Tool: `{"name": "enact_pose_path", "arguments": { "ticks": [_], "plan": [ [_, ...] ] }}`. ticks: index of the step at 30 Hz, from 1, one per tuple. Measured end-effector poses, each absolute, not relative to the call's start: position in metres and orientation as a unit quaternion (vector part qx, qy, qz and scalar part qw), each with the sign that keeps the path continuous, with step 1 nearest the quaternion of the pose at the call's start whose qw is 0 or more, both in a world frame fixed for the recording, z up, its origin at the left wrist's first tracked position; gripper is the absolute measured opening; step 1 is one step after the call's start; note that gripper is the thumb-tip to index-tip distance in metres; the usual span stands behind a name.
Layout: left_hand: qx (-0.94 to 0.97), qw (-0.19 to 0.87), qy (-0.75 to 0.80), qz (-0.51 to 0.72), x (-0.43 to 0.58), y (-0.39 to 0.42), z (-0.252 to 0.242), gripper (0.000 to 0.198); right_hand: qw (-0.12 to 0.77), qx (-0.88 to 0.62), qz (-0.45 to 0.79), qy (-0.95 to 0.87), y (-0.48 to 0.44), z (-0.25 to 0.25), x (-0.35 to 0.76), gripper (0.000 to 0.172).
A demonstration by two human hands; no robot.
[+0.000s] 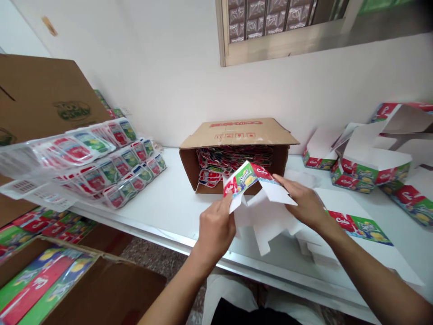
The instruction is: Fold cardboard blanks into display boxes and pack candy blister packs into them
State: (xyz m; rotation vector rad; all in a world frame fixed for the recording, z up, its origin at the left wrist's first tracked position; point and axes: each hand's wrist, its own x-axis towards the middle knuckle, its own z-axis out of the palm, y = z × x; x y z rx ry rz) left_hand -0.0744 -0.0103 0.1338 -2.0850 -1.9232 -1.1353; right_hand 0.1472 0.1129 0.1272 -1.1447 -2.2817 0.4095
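Note:
Between my hands is a partly folded display box (248, 177), with red Cola and green Sprite panels and loose white flaps hanging down. My left hand (216, 225) pinches its left corner. My right hand (297, 198) has its fingers on the right side, by a white flap. Right behind it, a brown carton (237, 132) lies on its side, its opening toward me, filled with printed candy sachets (209, 177). Flat box blanks (358, 225) are stacked under and beside my right forearm.
Clear packs of sachets (115, 174) are piled at the table's left. Several folded display boxes (358, 171) stand at the right against the wall. Below left, an open carton (98, 280) holds Cola and Sprite boxes. The white table (176, 212) ends just before my lap.

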Motion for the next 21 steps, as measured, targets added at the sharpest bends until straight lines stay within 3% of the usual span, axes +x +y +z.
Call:
{"name": "enact_pose_path", "arguments": {
  "ticks": [3, 6, 12, 15, 17, 19, 21],
  "plan": [
    [-0.694, 0.167, -0.632, -0.301, -0.089, -0.017, 0.126, 0.047, 0.247, -0.411, 0.082, -0.874, 0.110, 0.135, 0.153, 0.077],
    [-0.695, 0.179, -0.651, -0.248, -0.097, -0.014, 0.117, 0.048, 0.172, -0.391, 0.136, -0.894, 0.106, 0.124, 0.149, 0.082],
    [-0.677, 0.000, -0.716, -0.169, -0.101, 0.015, 0.095, 0.042, 0.044, -0.417, 0.268, -0.868, 0.113, 0.055, 0.141, 0.058],
    [-0.676, 0.055, -0.676, -0.290, -0.094, 0.007, 0.086, 0.047, 0.055, -0.457, 0.349, -0.816, 0.118, 0.033, 0.145, 0.051],
    [-0.715, 0.076, -0.569, -0.400, -0.083, -0.008, 0.078, 0.054, 0.069, -0.489, 0.399, -0.773, 0.121, 0.027, 0.147, 0.047],
    [-0.793, 0.019, -0.446, -0.414, -0.072, -0.020, 0.065, 0.069, 0.061, -0.505, 0.433, -0.744, 0.121, 0.026, 0.148, 0.042],
    [-0.810, -0.057, -0.438, -0.386, -0.063, -0.023, 0.049, 0.073, 0.049, -0.506, 0.463, -0.726, 0.120, 0.026, 0.146, 0.036]
  ]
}}
